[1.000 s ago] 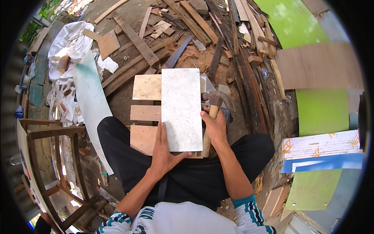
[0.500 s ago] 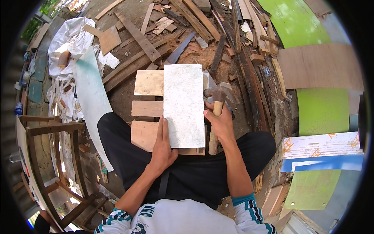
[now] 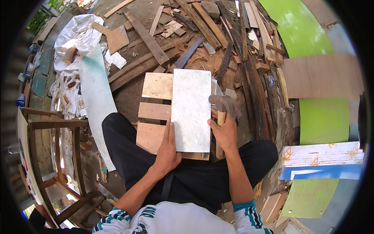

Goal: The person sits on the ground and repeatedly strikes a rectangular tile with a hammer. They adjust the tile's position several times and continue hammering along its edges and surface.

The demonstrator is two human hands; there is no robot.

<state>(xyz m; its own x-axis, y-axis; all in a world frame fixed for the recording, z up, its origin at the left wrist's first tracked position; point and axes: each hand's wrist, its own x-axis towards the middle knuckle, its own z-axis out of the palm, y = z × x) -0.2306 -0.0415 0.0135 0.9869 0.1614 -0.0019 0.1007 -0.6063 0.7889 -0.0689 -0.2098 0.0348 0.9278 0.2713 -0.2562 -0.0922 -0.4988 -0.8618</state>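
Observation:
A white rectangular board [image 3: 191, 113] lies upright in the view over the right part of a slatted wooden piece [image 3: 150, 134], above my lap. Three pale slats of that piece show to the left, with dark gaps between them. My left hand [image 3: 168, 150] rests along the board's left edge, its fingers stretched out and its thumb near the lower edge. On the other side, my right hand [image 3: 226, 132] is closed around the wooden handle of a hammer [image 3: 221, 117], head up. That hand's thumb touches the board's right edge.
Beyond the board lie a handsaw [image 3: 189, 54], sawdust [image 3: 208, 60] and scattered wood planks [image 3: 146, 37]. To the left are a white plastic sack [image 3: 80, 33], a long pale sheet [image 3: 95, 85] and a wooden frame [image 3: 58, 124]. Green panels [image 3: 324, 121] lie right.
The whole view has shifted a little, so the board, slats and ground litter all appear slightly farther right and lower. Both hands keep their places at the board's edges, and the hammer stays in my right hand.

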